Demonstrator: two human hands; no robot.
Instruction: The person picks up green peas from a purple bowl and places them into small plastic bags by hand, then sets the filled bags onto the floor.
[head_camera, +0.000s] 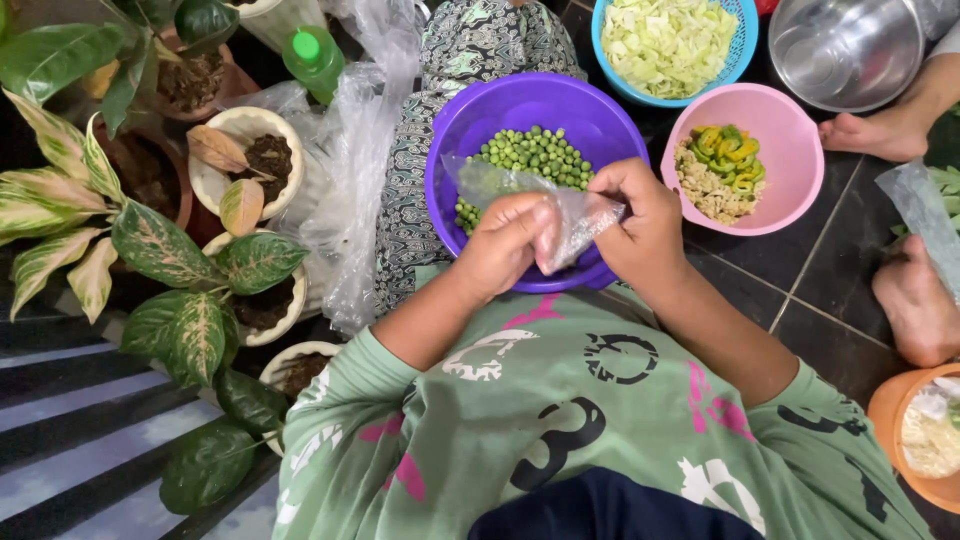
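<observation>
My left hand and my right hand both grip a small clear plastic bag just above the near rim of a purple bowl. The bag's loose end trails over the green peas lying in the bowl. The two hands are close together, fingers pinched on the bag's mouth. What is inside the bag cannot be made out.
A pink bowl with chopped vegetables stands right of the purple one. Behind are a blue basket of shredded cabbage and a steel bowl. Potted plants, a green-capped bottle and loose plastic sheets crowd the left. Another person's feet lie at right, an orange bowl near.
</observation>
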